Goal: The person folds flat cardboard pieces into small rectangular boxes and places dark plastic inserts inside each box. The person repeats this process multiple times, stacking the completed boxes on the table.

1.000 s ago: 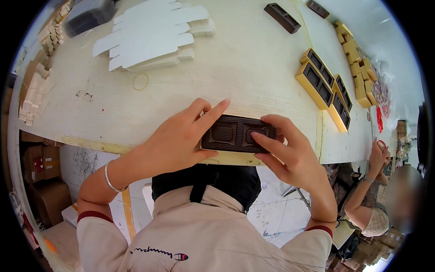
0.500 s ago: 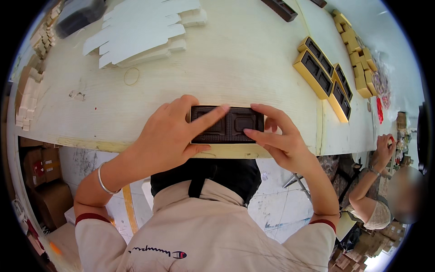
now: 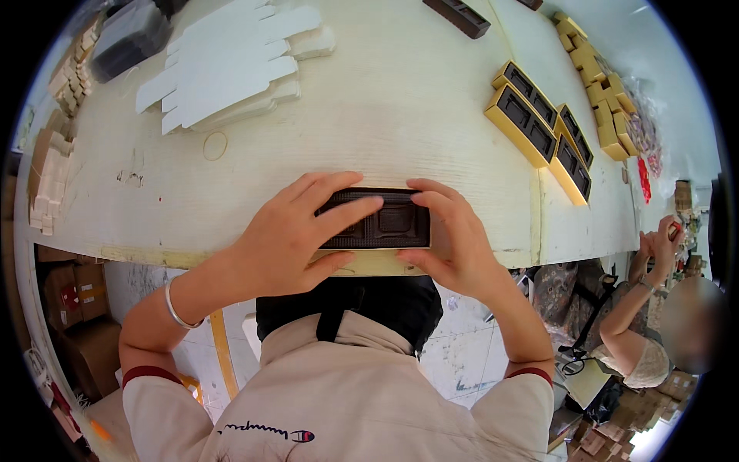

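Observation:
In front of me, at the table's near edge, lies a narrow box fitted with a dark brown plastic tray (image 3: 396, 219) that has two recesses. A thin pale rim shows around the tray. My left hand (image 3: 296, 231) grips its left end, thumb at the near side and fingers at the far side. The left index finger stretches across the tray's middle. My right hand (image 3: 456, 242) closes around the right end, its thumb on the near edge and fingers on the far corner. My palms hide both ends of the box.
Several gold boxes with dark trays (image 3: 523, 127) sit at the right. Flat white cartons (image 3: 223, 65) are stacked far left, beside clear plastic trays (image 3: 131, 42). A rubber band (image 3: 215, 145) lies nearer. A brown tray (image 3: 459, 17) is at the back. A co-worker's hand (image 3: 663, 250) is at far right.
My right hand has shifted from fingertips on the tray's right recess to a grip around the box's right end. My left index finger stays over the tray. The co-worker's hands have moved.

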A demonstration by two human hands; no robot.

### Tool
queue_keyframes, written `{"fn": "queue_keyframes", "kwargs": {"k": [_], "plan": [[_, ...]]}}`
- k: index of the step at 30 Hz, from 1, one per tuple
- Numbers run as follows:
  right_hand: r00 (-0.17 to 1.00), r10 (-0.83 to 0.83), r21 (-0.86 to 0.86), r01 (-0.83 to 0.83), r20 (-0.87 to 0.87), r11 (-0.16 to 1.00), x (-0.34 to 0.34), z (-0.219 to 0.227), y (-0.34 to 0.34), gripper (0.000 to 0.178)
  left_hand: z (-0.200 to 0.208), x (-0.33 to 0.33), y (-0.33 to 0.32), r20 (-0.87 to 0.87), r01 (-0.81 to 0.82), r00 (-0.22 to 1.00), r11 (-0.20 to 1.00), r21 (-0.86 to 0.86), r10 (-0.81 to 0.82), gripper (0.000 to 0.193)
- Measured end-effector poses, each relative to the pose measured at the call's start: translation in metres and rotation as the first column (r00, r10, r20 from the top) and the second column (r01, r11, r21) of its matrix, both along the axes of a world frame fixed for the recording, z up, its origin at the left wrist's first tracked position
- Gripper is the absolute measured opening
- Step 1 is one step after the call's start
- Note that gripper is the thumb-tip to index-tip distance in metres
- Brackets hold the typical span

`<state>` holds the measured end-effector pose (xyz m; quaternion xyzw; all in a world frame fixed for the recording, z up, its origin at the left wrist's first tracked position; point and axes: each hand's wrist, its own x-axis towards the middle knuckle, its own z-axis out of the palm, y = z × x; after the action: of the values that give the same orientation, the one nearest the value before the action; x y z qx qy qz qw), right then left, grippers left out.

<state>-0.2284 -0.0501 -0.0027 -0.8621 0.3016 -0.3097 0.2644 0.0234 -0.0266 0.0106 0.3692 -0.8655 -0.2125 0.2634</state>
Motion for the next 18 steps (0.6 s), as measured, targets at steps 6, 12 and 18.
{"fn": "queue_keyframes", "kwargs": {"k": [6, 12, 18], "plan": [[0.995, 0.057, -0.034, -0.060, -0.083, 0.998, -0.003, 0.006, -0.012, 0.058, -0.007, -0.005, -0.005, -0.081, -0.033, 0.996, 0.997, 0.074, 0.039, 0.065], [0.967, -0.066, -0.267, -0.003, -0.246, 0.964, -0.021, 0.021, -0.028, 0.063, 0.007, -0.015, -0.017, 0.026, -0.063, 0.998, 0.994, -0.094, 0.065, 0.062], [0.825, -0.497, -0.622, 0.245, -0.270, 0.744, -0.095, 0.008, -0.102, 0.038, 0.067, 0.000, 0.004, -0.603, 0.335, 0.766, 0.939, 0.079, -0.223, 0.051]]}}
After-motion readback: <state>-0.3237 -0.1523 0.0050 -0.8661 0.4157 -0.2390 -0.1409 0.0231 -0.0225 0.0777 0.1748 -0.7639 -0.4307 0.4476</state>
